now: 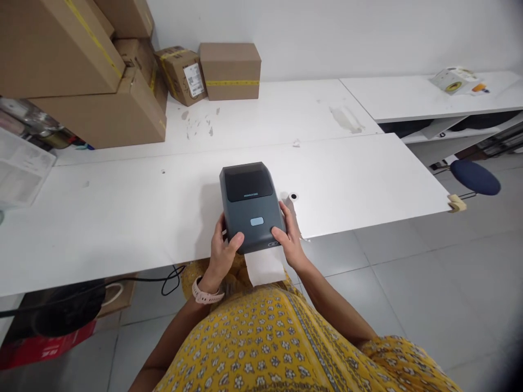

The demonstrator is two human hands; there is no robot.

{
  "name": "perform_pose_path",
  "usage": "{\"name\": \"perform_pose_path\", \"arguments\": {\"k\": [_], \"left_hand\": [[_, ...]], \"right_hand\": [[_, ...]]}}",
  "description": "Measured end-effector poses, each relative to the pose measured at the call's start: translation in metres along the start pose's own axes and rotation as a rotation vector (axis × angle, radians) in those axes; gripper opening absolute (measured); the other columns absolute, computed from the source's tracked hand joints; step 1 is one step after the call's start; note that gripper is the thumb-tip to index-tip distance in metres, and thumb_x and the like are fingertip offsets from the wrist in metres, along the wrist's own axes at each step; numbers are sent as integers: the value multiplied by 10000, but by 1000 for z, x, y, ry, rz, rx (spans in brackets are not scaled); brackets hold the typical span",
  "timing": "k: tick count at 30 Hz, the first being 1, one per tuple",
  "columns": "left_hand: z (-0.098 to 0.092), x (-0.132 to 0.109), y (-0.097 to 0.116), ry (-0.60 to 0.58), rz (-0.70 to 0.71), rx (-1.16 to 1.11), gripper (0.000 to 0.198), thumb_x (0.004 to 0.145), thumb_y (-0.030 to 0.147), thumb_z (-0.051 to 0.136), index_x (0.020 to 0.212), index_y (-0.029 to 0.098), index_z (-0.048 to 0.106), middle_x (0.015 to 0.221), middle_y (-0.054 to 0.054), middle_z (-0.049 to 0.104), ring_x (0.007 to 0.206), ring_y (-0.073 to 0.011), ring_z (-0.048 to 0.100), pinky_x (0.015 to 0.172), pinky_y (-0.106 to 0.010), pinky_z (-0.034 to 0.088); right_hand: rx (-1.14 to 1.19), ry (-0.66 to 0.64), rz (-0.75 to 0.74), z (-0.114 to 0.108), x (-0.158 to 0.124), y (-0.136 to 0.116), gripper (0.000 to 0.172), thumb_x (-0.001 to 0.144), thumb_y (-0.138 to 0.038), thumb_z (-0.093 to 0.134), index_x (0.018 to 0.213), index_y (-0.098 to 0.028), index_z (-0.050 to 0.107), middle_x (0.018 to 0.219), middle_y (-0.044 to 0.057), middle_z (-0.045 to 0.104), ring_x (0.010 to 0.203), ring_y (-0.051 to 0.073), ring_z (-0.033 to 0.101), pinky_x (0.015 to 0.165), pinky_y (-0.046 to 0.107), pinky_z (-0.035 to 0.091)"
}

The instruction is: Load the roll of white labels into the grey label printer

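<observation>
A dark grey label printer (250,202) with a small light blue button sits at the near edge of the white table (122,218). White label paper (265,265) hangs out of its front slot over the table edge. My left hand (223,253) grips the printer's front left corner, thumb on top; a pink watch is on that wrist. My right hand (288,235) grips the front right side, thumb on the top surface.
Several cardboard boxes (81,71) are stacked at the back left, two smaller ones (230,69) against the wall. A small white roll (293,196) lies right of the printer. A blue stool (474,177) stands by the table's right end. Cables and a black object lie under the table.
</observation>
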State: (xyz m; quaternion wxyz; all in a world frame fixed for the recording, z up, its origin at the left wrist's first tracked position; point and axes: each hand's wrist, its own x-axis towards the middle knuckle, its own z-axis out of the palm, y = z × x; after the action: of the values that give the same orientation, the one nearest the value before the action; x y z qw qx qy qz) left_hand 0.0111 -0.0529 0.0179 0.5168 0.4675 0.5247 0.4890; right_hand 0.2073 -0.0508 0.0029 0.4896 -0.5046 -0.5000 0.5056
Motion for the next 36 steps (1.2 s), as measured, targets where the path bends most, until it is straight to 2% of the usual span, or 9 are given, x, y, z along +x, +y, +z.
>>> {"name": "perform_pose_path", "arguments": {"k": [4, 7, 11, 15, 21, 27, 30, 33, 36], "left_hand": [[-20, -26, -8, -42, -73, 64, 831, 835, 595, 676, 1520, 244, 363, 1479, -161, 523, 1278, -302, 574, 971, -404, 527], [-27, -54, -18, 26, -204, 193, 582, 782, 618, 714, 1169, 189, 642, 1040, -97, 707, 901, -228, 663, 768, -345, 529], [-6, -65, -22, -328, -385, 80, 440, 758, 586, 741, 765, 147, 709, 718, -33, 684, 661, -158, 576, 653, -291, 464], [17, -56, -16, -288, -458, -187, 449, 666, 536, 839, 816, 120, 762, 772, -63, 742, 683, -162, 617, 692, -292, 489], [21, -57, -16, -273, -458, -264, 470, 643, 518, 867, 895, 129, 795, 822, -80, 770, 731, -190, 660, 743, -327, 514], [9, -50, -19, -385, -349, -62, 464, 672, 600, 813, 799, 156, 766, 764, -63, 742, 695, -198, 628, 689, -338, 504], [-12, -48, -14, -452, -298, 60, 461, 776, 629, 712, 754, 170, 727, 683, -36, 687, 628, -162, 580, 620, -297, 471], [-37, -45, -12, -328, -263, 133, 435, 865, 602, 630, 780, 182, 709, 702, -26, 668, 615, -142, 566, 606, -278, 461], [-48, -38, -9, -64, -150, 167, 388, 899, 568, 606, 882, 196, 715, 810, -45, 699, 725, -172, 620, 670, -298, 496]], "right_hand": [[23, -8, -3, -3, 1, 5, 897, 847, -703, 618, 1586, -337, 268, 1672, 51, 296, 1560, 311, 235, 1256, 540, 281], [53, -15, 3, -3, 0, 10, 877, 859, -720, 584, 1582, -329, 278, 1682, 37, 272, 1556, 292, 250, 1268, 522, 253], [62, -4, 9, -1, -2, 10, 844, 885, -682, 577, 1579, -303, 282, 1676, 44, 285, 1547, 280, 273, 1271, 491, 256], [70, 3, 1, 1, -2, 9, 863, 872, -672, 605, 1580, -309, 271, 1678, 59, 276, 1550, 272, 269, 1267, 499, 270], [36, 4, -25, 0, -3, 6, 910, 861, -671, 617, 1593, -321, 207, 1653, 100, 324, 1523, 305, 326, 1226, 567, 323], [-477, 80, -415, -7, -9, -28, 309, 945, -501, 595, 1235, -415, 659, 1663, -116, 279, 1589, 309, 91, 1275, 630, 91], [-655, -24, -502, -8, -5, -41, 252, 961, -520, 559, 1157, -452, 704, 1633, -178, 321, 1588, 326, 80, 1269, 643, -16], [-722, -86, -494, -6, 1, -46, 269, 943, -562, 586, 1174, -468, 687, 1610, -169, 374, 1585, 321, 118, 1262, 626, -97], [-766, -130, -502, -3, 5, -46, 268, 929, -575, 611, 1140, -431, 690, 1590, -134, 423, 1583, 318, 132, 1251, 625, -131]]}}
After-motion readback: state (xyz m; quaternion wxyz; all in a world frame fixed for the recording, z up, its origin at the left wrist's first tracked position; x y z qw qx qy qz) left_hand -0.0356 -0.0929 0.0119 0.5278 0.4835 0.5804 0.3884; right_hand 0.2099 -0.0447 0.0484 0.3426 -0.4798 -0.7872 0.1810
